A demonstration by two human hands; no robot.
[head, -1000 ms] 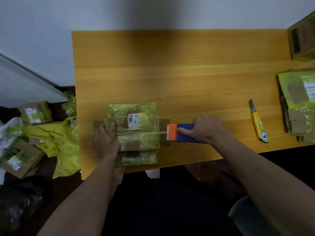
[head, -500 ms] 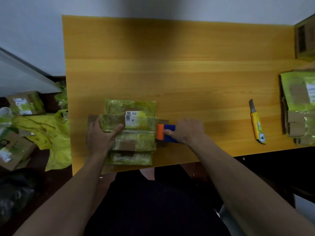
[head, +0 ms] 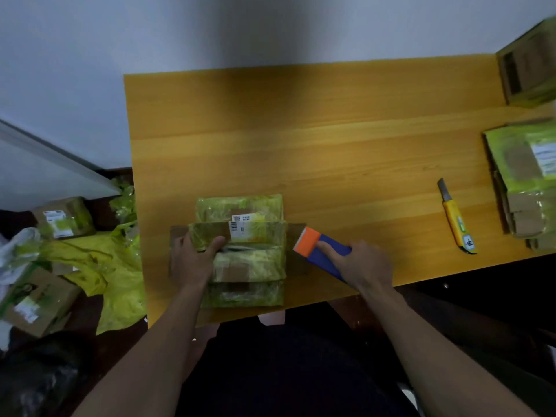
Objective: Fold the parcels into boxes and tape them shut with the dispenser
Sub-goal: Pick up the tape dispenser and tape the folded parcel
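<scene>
A cardboard parcel [head: 249, 254] wrapped in yellow-green tape lies near the table's front edge, its top flaps folded in with a dark seam between them. A white label sits on the far flap. My left hand [head: 192, 260] presses on the parcel's left end, thumb stretched across the seam. My right hand [head: 361, 266] grips the blue tape dispenser [head: 319, 251], index finger laid along its top. Its orange head touches the brown flap at the parcel's right end.
A yellow utility knife [head: 455, 224] lies on the wooden table [head: 316, 152] to the right. Flattened parcels [head: 526, 176] are stacked at the right edge, a box [head: 529, 70] behind them. On the floor at left lie boxes [head: 36, 299] and yellow bags [head: 111, 275].
The dispenser has tilted, its handle swinging toward me while the orange head stays at the parcel's right end. My left thumb stays across the seam. The camera view has shifted.
</scene>
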